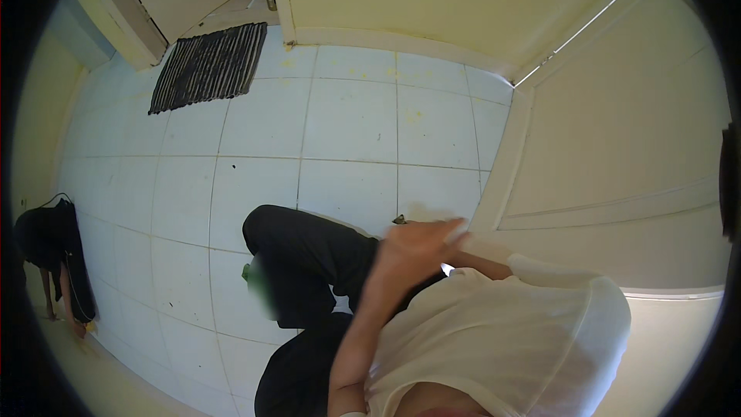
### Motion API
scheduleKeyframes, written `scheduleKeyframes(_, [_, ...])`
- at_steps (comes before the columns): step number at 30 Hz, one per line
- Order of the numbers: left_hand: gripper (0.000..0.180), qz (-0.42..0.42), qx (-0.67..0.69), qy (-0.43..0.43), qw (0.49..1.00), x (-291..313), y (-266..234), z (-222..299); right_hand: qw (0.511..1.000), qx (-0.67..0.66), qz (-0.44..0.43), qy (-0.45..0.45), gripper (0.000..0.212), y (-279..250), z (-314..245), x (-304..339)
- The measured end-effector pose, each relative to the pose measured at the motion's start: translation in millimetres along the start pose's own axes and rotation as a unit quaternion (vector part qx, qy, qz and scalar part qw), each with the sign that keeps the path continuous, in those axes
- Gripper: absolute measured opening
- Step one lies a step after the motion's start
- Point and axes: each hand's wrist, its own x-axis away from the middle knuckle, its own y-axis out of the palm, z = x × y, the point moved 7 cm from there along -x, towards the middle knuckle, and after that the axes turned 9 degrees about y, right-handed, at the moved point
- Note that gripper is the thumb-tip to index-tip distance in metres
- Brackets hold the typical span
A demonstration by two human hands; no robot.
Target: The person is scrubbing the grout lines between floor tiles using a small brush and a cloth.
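Blurring the left hand point(413, 247), mostly hiding the right hand point(465, 253), leaving both grips impossible to tell; blurring something green point(263, 291).

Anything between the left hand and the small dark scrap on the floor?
Nothing visible. The dark scrap shows on the floor tiles just past the blurred left hand; the bent black-trousered leg lies to the left. Hand height can't be judged.
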Motion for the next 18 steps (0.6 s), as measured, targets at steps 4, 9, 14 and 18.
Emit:
scheduleKeyframes(4, [0.017,0.084,-0.200,-0.249,0.944,39,-131,-68,0.999,0.037,0.001,0.006,0.034,-26,18,21])
scheduleKeyframes(9, [0.054,0.034,-0.439,-0.509,0.739,270,-256,-183,0.995,0.094,0.013,-0.030,0.034,-44,31,31])
scheduleKeyframes(14, [0.070,-0.036,-0.102,-0.854,0.509,504,-219,-235,0.990,0.113,0.055,-0.064,0.030,-52,38,25])
scheduleKeyframes(18, [0.061,-0.028,-0.136,-0.810,0.570,525,-182,-248,0.959,0.195,0.181,-0.098,0.019,-82,62,20])
